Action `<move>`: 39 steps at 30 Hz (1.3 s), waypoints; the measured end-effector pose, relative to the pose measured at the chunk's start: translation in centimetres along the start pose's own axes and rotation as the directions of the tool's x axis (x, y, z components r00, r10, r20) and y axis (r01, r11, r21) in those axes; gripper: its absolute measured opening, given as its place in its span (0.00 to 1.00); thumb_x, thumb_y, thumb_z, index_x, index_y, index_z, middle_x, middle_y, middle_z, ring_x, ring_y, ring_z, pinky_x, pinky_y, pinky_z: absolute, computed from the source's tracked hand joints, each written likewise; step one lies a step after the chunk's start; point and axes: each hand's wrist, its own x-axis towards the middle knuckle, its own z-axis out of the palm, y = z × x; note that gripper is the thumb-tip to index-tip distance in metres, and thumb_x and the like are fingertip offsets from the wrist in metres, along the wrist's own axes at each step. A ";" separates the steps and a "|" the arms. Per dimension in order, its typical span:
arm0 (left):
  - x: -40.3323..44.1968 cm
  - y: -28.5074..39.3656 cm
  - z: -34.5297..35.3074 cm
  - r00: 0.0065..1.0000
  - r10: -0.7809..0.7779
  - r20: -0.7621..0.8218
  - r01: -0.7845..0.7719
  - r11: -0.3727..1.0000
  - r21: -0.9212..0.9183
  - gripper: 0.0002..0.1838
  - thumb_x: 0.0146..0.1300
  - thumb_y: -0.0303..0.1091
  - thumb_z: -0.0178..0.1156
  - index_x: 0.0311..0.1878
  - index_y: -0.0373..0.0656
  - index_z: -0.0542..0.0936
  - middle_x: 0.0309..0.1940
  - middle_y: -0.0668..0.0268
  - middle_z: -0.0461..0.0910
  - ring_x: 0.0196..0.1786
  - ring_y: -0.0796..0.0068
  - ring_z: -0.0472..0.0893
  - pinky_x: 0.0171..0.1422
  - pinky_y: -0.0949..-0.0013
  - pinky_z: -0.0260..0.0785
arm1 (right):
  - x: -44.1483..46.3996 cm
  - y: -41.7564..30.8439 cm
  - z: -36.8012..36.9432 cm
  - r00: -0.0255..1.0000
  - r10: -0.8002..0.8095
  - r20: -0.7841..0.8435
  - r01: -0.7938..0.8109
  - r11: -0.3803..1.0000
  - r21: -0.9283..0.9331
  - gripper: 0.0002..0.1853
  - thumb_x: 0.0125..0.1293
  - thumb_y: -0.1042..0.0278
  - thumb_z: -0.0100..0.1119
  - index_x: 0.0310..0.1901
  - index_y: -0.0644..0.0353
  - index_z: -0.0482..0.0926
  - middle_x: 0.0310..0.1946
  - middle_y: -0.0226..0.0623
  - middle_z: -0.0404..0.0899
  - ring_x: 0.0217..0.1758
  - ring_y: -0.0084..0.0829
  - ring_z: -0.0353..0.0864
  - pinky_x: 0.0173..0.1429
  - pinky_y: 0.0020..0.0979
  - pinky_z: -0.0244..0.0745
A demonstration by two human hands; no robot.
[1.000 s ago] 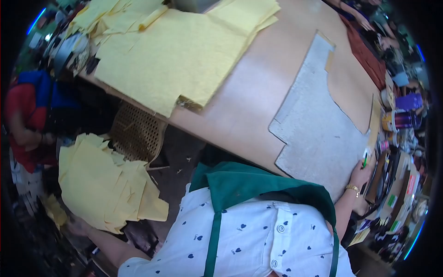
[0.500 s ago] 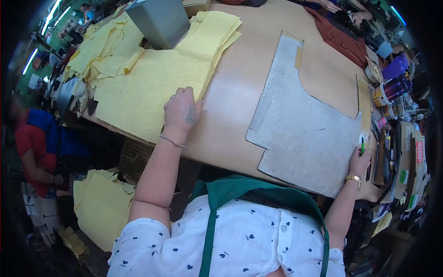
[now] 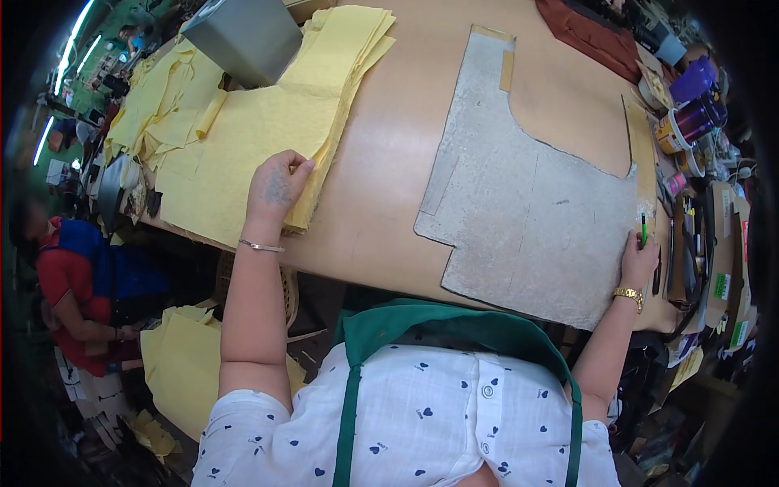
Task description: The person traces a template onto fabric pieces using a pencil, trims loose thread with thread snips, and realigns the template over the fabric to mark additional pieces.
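Note:
My left hand (image 3: 276, 188) rests on the near right part of a stack of yellow sheets (image 3: 219, 146), its fingers curled at the stack's edge; whether they pinch a sheet is hidden. A green pencil (image 3: 643, 230) stands up out of my closed right hand (image 3: 640, 256), at the right side of the table. Between the hands lies a large grey cut-out template (image 3: 527, 195), flat on the brown tabletop (image 3: 389, 162), with tan tape at its upper end. My right hand is beside the template's lower right edge.
A grey metal block (image 3: 243, 40) stands on the yellow sheets. Reddish-brown material (image 3: 588, 36) lies at the far right. Cups (image 3: 672, 132), tools and boxes (image 3: 722, 243) line the right edge. More yellow sheets (image 3: 182, 365) lie below the table. A person in red (image 3: 69, 300) is at left.
My left hand has come up from the lower yellow pile onto the table's stack, then shifted slightly along it. My right hand still has the pencil. The view has turned.

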 end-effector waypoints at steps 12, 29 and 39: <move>6.3 0.5 -5.4 0.840 0.304 -0.449 -0.208 0.945 0.251 0.13 0.60 0.39 0.48 0.30 0.37 0.70 0.25 0.48 0.73 0.33 0.47 0.73 0.34 0.56 0.65 | -0.1 0.2 0.2 0.999 -0.033 -0.019 0.033 0.999 0.005 0.16 0.55 0.55 0.53 0.35 0.60 0.75 0.33 0.46 0.72 0.39 0.47 0.70 0.45 0.41 0.63; -6.9 21.6 13.7 0.546 0.837 -0.039 -0.676 0.413 -0.610 0.18 0.52 0.36 0.60 0.45 0.38 0.71 0.44 0.53 0.71 0.49 0.56 0.70 0.56 0.63 0.61 | -0.5 -0.2 -0.6 0.992 -0.114 -0.061 0.118 0.991 0.066 0.15 0.54 0.56 0.53 0.31 0.63 0.73 0.29 0.46 0.71 0.37 0.46 0.69 0.44 0.41 0.62; -2.0 3.1 8.3 0.919 0.348 -0.182 -0.334 0.937 0.106 0.28 0.46 0.39 0.65 0.45 0.30 0.69 0.40 0.48 0.71 0.46 0.51 0.70 0.53 0.61 0.63 | -1.1 0.1 -1.9 0.995 0.036 0.096 -0.080 0.860 0.504 0.17 0.54 0.57 0.58 0.33 0.66 0.75 0.22 0.37 0.72 0.26 0.30 0.71 0.33 0.29 0.66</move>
